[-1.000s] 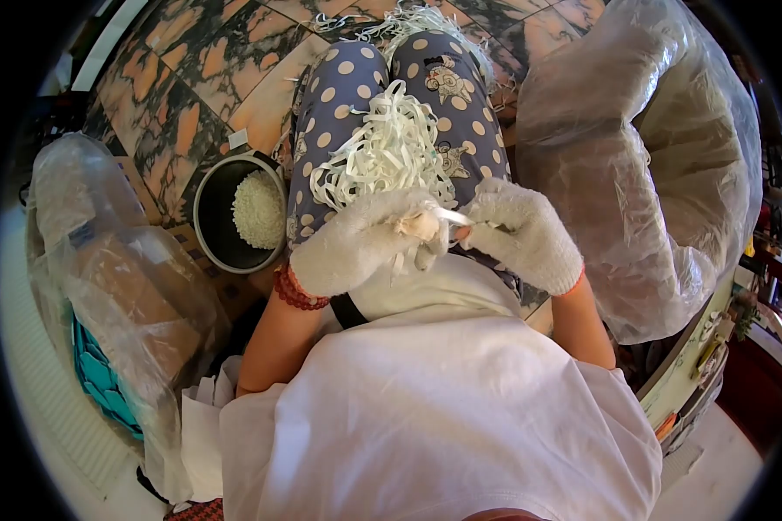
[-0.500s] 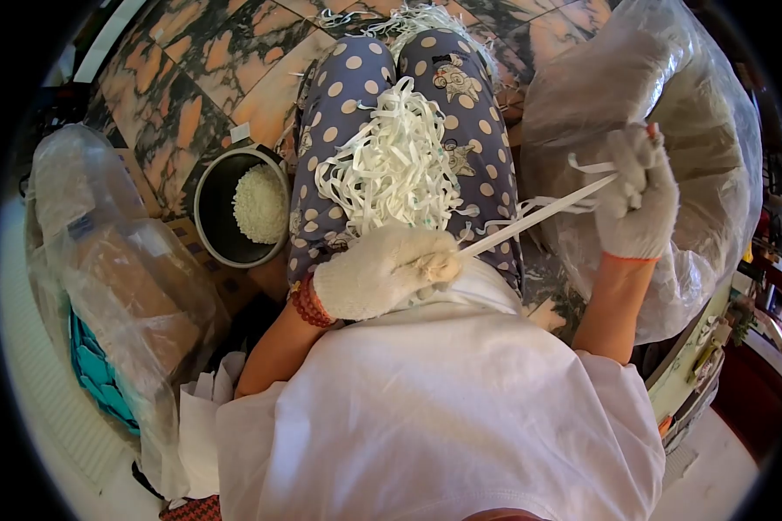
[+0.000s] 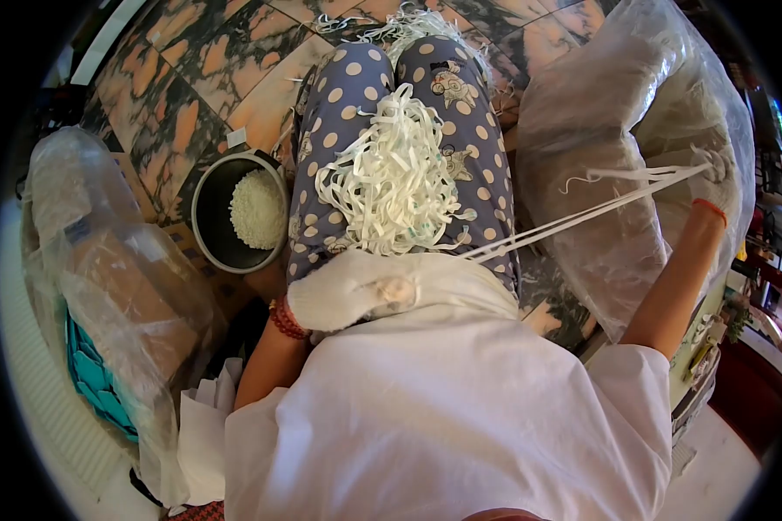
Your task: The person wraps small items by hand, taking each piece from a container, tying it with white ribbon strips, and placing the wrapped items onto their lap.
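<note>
My left hand [image 3: 347, 291], in a white knit glove, is at my waist with its fingers closed. Several narrow white strips [image 3: 573, 213] stretch taut from beside it to the far right; white cloth obscures where they meet the left fingers. The other end of the strips is gripped by my gloved right hand [image 3: 714, 169], raised at the mouth of a clear plastic bag [image 3: 582, 113]. A loose heap of white strips [image 3: 395, 174] lies on my lap, over dotted trousers [image 3: 339, 95].
To the left stands a metal pot [image 3: 213, 204] with white grains [image 3: 256, 208]. Beyond it, a plastic-wrapped package [image 3: 126, 278] sits near teal pieces [image 3: 96, 382]. More strips [image 3: 417, 30] lie on the marble-patterned floor [image 3: 174, 104] past my knees.
My right hand has moved outward to the right and farther from my left hand, drawing the strips out longer. My left hand has shifted left and slightly toward my body.
</note>
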Motion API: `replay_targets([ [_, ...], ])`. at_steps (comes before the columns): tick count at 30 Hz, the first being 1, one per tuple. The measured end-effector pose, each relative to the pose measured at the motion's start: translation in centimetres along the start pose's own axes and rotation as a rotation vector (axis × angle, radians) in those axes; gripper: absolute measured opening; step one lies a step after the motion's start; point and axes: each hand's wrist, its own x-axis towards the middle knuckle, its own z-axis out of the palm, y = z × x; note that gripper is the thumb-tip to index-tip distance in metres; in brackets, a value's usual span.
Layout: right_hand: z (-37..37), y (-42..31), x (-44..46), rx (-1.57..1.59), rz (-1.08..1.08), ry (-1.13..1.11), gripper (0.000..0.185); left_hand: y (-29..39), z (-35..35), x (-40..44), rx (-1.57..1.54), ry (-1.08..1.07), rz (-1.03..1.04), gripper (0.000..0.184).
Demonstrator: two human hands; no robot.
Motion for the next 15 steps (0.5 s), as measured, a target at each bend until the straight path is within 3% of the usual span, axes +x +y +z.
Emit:
replay_targets([
  [2, -0.1, -3.6, 0.8, -0.007, -0.044, 0.006, 0.020, -0.6, -0.8, -0.1, -0.078, -0.048, -0.044, 0.017],
  [5, 3.3, -7.6, 0.7, -0.117, -0.130, 0.067, 0.035, -0.4, -1.4, 0.6, -0.151, -0.091, -0.132, 0.016],
  [6, 2.1, -10.2, 1.7, -0.094, -0.182, 0.054, 0.037, -0.4, -1.6, 0.6, -0.049, -0.106, -0.131, 0.017],
  [9, -2.4, -21.2, 5.4, -0.178, -0.427, -0.075, 0.041, -1.5, -1.6, -0.4, -0.228, 0.050, -0.149, 0.020],
  [11, -3.2, -21.0, 5.6, -0.595, -0.595, -0.145, 0.030, -0.4, -2.2, -0.4, -0.251, 0.113, -0.227, 0.020],
  [12, -3.6, -19.3, 5.4, -1.103, -0.824, -0.074, 0.025, 0.1, -2.5, -0.4, -0.265, 0.145, -0.263, 0.020],
  [13, -3.4, -17.2, 4.8, -1.322, -0.828, 0.019, 0.017, 0.1, -2.8, -0.5, -0.346, 0.169, -0.266, 0.021],
  [15, -3.3, -12.2, 3.2, -1.337, -0.345, 0.085, 0.013, -0.2, -3.5, -0.7, -0.505, 0.220, -0.280, 0.022],
])
